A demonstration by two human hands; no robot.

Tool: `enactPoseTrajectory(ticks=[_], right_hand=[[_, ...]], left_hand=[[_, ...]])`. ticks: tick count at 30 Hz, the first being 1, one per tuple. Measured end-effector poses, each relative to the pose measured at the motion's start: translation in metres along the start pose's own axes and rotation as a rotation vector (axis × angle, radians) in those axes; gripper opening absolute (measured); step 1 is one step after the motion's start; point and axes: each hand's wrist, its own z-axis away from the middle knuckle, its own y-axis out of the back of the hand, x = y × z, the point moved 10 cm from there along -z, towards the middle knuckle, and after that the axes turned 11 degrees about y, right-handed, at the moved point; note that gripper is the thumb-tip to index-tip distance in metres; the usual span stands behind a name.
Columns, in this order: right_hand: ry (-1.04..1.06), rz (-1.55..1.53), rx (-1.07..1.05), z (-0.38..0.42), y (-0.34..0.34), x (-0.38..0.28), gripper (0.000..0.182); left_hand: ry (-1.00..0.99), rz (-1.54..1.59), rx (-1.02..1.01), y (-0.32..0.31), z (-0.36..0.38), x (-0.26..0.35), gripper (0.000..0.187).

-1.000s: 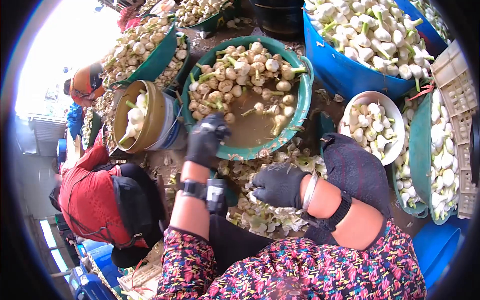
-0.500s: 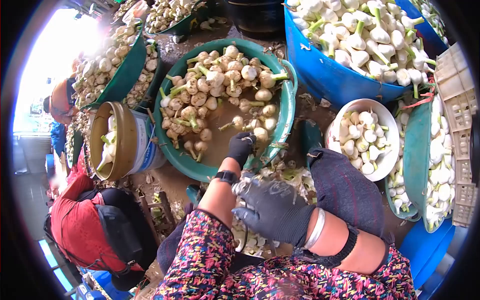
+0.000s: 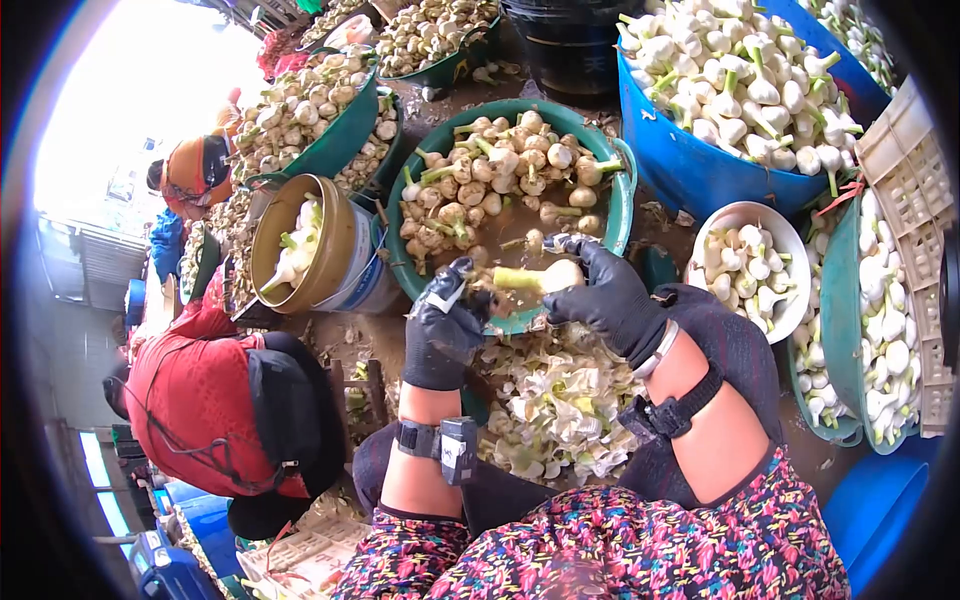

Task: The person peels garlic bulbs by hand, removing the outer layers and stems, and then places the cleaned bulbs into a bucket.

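Observation:
A garlic bulb [image 3: 562,277] with a thick pale green stem is held in front of me over the near rim of the green tub [image 3: 622,200]. My right hand [image 3: 608,305], in a black glove, grips the bulb end with thumb and fingers. Close to the stem's cut end is my left hand [image 3: 440,325], also gloved, its fingers curled in. A blurred brownish bit shows at its fingertips, and a white strip lies across its fingers; I cannot make out what it holds. Soil-stained garlic bulbs [image 3: 480,185] lie in the tub with muddy water.
Peeled garlic skins [image 3: 560,410] are heaped between my knees. A white bowl [image 3: 796,312] of cleaned bulbs stands at right, below a full blue tub [image 3: 655,150]. At left are a tilted bucket [image 3: 345,265] and a person in red [image 3: 200,400].
My left hand has come back from the tub toward me. My right hand has moved up and right, and a garlic bulb is now in it. The view has shifted left.

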Motion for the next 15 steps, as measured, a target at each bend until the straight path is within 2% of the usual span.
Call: enactPoseTrajectory(ticks=[1,2,3,4,6,7,9,13,15], right_hand=[[0.01,-0.139,-0.007,0.0,-0.004,0.001,0.05],[0.01,-0.139,-0.013,0.001,-0.005,0.002,0.05],[-0.011,-0.235,-0.009,0.002,-0.009,0.005,0.051],[-0.031,-0.332,-0.005,0.001,-0.012,0.006,0.052],[-0.005,-0.3,-0.027,0.004,-0.016,0.003,0.051],[0.047,-0.21,-0.04,0.004,-0.017,0.0,0.051],[0.152,-0.074,-0.056,0.002,-0.019,-0.005,0.053],[0.232,0.048,-0.073,0.003,-0.02,-0.007,0.051],[0.176,-0.095,-0.039,0.002,-0.017,-0.001,0.048]], left_hand=[[-0.025,-0.196,0.015,0.01,0.001,-0.004,0.014],[-0.051,-0.392,0.033,0.02,0.004,-0.009,0.015],[-0.033,-0.938,0.248,0.026,0.013,-0.013,0.017],[-0.267,-1.638,0.263,0.008,0.018,-0.011,0.02],[-0.33,-1.17,0.236,0.005,0.027,-0.006,0.023],[-0.322,-1.172,0.24,-0.006,0.032,-0.004,0.023],[-0.167,-0.326,0.069,-0.019,0.031,-0.002,0.027],[-0.132,-0.335,0.056,-0.045,0.025,-0.001,0.016],[-0.116,-0.316,0.077,-0.046,0.024,-0.002,0.015]])
